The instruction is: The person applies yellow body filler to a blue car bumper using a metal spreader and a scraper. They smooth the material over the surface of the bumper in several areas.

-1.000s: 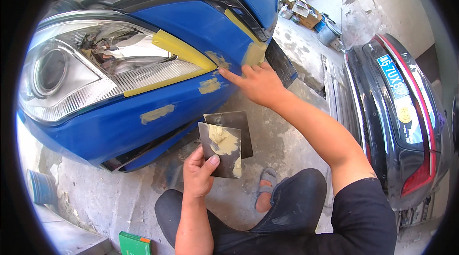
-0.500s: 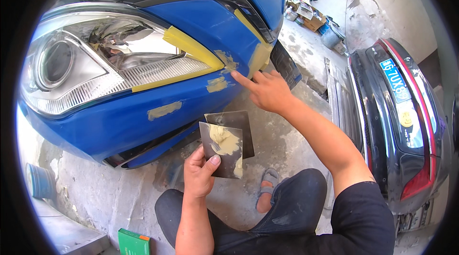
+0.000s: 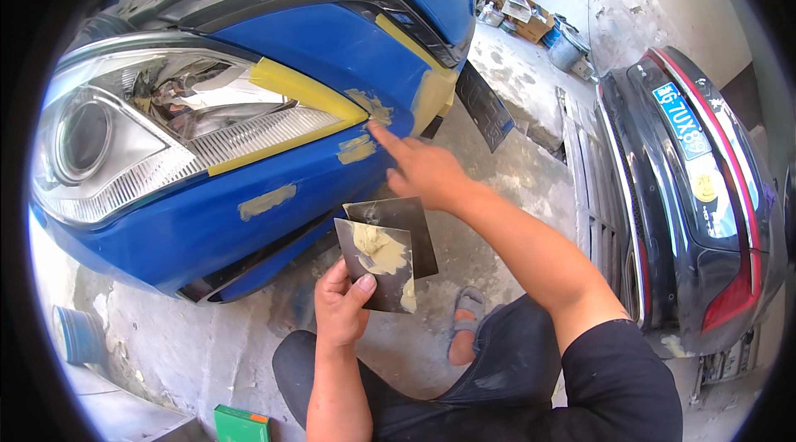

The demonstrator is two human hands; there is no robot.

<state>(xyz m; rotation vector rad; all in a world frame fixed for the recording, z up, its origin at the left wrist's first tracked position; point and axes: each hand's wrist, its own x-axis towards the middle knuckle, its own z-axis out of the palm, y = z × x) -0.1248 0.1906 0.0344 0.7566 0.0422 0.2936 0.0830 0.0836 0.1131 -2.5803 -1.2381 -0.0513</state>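
Note:
My left hand (image 3: pixel 338 309) is wrapped round two thin dark putty spreaders. Beige putty (image 3: pixel 377 250) clings to the face of the front spreader (image 3: pixel 355 280), while the rear spreader (image 3: pixel 421 235) sticks out behind it at an angle. My right hand (image 3: pixel 427 172) holds nothing. Its index finger is stretched out against the blue bumper (image 3: pixel 191 230), at a putty patch (image 3: pixel 367 104) by the headlight corner; the other fingers are partly curled. Yellow masking tape (image 3: pixel 307 92) edges the clear headlight (image 3: pixel 166 123). Further putty patches (image 3: pixel 267 202) lie on the bumper.
A dark car bumper with a tail light (image 3: pixel 734 301) stands at the right. Behind it are a cardboard box (image 3: pixel 535 25) and a bucket (image 3: pixel 567 49). At the lower left are a blue bucket (image 3: pixel 80 334) and a green box (image 3: pixel 240 424).
My right index finger has shifted left and slightly up along the putty patch by the headlight corner. The whole view has shifted a little; my left hand keeps its hold on the spreaders.

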